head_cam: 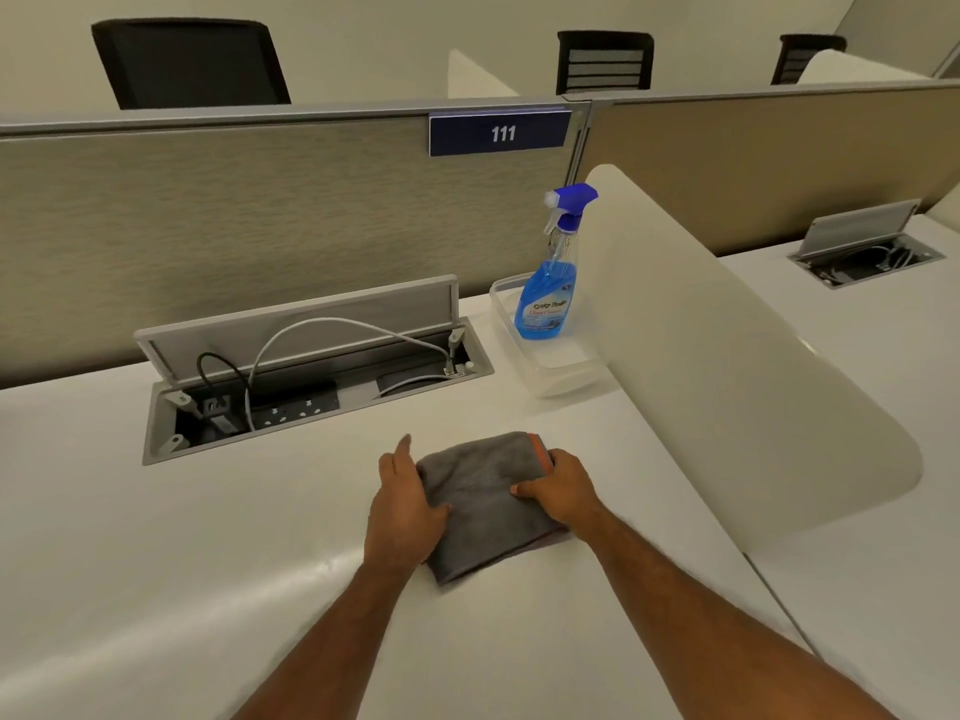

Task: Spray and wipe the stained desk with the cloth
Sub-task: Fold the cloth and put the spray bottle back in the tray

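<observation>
A folded grey cloth (480, 504) with an orange edge lies flat on the white desk (156, 553), near the middle. My left hand (402, 504) rests on the cloth's left edge, fingers together and thumb pressing on the fabric. My right hand (558, 485) grips the cloth's right side, fingers curled over its edge. A spray bottle (550, 283) with blue liquid and a blue trigger head stands upright in a clear plastic tray (566, 368) at the back right of the desk, well beyond both hands.
An open cable box (311, 387) with sockets and cables is sunk into the desk at the back left, lid raised. A white curved divider (717, 356) borders the desk on the right. A beige partition (208, 226) with sign 111 closes the back.
</observation>
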